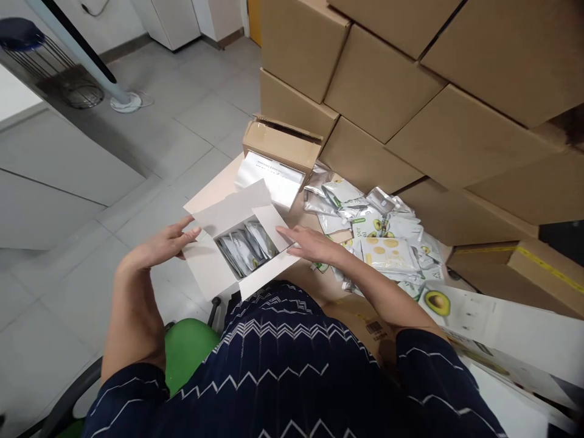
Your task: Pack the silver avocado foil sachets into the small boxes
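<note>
Just beyond a dark patterned shirt [274, 340], the left hand [166, 243] pinches the left flap of a white box [205, 264], thumb on top. The right hand [314, 244] touches the opposite side, its forefinger laid on a flap and its thumb a little apart; I cannot tell whether it grips. The box is open, its flaps spread outward, and sachets [249, 246] stand on edge inside, packed in a row. It is over the left end of the counter [214, 188]; what bears it underneath is hidden. Just past it, a white pack [269, 177] with print lies against a brown carton [283, 145]. To the right, a loose pile [387, 252] of silver and white packets spreads over the counter, some showing avocados. Farther right are white boxes [483, 313], one with an avocado picture, beside an open carton [547, 267] with yellow tape. Stacked cartons [378, 85] rise behind the pile. On the left, a green chair [189, 350] shows near the shirt, and a stool [20, 33] stands well apart on the grey floor [187, 143].
</note>
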`<state>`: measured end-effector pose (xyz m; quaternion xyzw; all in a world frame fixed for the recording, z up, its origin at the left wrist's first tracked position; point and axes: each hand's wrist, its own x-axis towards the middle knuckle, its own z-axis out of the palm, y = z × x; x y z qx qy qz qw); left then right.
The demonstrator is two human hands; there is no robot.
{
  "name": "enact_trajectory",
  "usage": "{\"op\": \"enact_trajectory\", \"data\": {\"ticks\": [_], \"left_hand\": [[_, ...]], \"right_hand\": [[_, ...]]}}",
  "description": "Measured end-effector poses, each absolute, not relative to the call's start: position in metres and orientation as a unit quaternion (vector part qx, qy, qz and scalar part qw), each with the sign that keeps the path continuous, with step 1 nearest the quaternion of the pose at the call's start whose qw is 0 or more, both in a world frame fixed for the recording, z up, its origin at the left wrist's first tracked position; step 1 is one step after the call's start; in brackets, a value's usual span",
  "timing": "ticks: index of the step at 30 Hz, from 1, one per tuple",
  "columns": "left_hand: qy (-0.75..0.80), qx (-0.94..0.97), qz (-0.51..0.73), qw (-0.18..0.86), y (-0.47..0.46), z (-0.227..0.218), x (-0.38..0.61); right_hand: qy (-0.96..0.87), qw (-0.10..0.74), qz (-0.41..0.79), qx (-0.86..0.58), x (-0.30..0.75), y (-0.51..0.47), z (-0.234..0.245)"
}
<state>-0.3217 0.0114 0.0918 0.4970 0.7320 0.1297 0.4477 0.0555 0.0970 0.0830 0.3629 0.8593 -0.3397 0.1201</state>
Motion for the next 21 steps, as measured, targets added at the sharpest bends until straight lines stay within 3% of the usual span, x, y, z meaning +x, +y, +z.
{"op": "enact_trajectory", "data": {"ticks": [4,7,15,21], "left_hand": [[0.673,0.434,0.26,0.539,-0.002,0.089,-0.308],[0.637,0.451,0.321,0.537,-0.008,0.07,-0.283],[0.743,0.475,0.379,0.281,-0.023,0.009,-0.218],[0.765,0.491,0.382,0.164,-0.031,-0.005,-0.205]], "right_hand": [[0.88,0.139,-0.305,0.336,0.05,0.089,0.085],[0.886,0.141,-0.299,0.327,0.051,0.09,0.079],[0.873,0.166,-0.372,0.268,0.067,0.106,0.073],[0.9,0.199,-0.277,0.27,0.056,0.097,0.083]]}}
